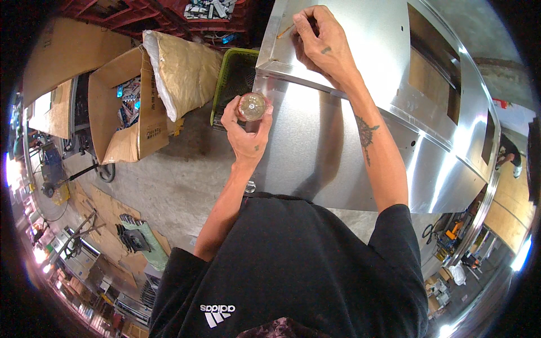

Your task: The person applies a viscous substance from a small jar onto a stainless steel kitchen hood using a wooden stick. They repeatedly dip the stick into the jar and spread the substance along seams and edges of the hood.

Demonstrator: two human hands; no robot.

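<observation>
My left hand (pixel 247 138) is wrapped round a small round container (pixel 252 107), seen from above. It looks like a jar or can with a yellowish-grey top and a reddish rim, held by the corner of a shiny sheet-metal cabinet (pixel 304 129). My right hand (pixel 324 42) is closed in a pinch over the cabinet's upper panel. From its fingertips a thin orange-brown stick (pixel 284 32) slants down to the left, its tip close to the metal; whether it touches cannot be told. A small brownish spot shows on the panel's folded edge near the corner.
A green plastic basket (pixel 234 56) stands left of the cabinet, beside a gold padded bag (pixel 183 70) and a cardboard box (pixel 155 124) of small parts. Red crates (pixel 112 17) lie beyond. The cabinet has a rectangular cut-out at right. Another person (pixel 509 152) is far right.
</observation>
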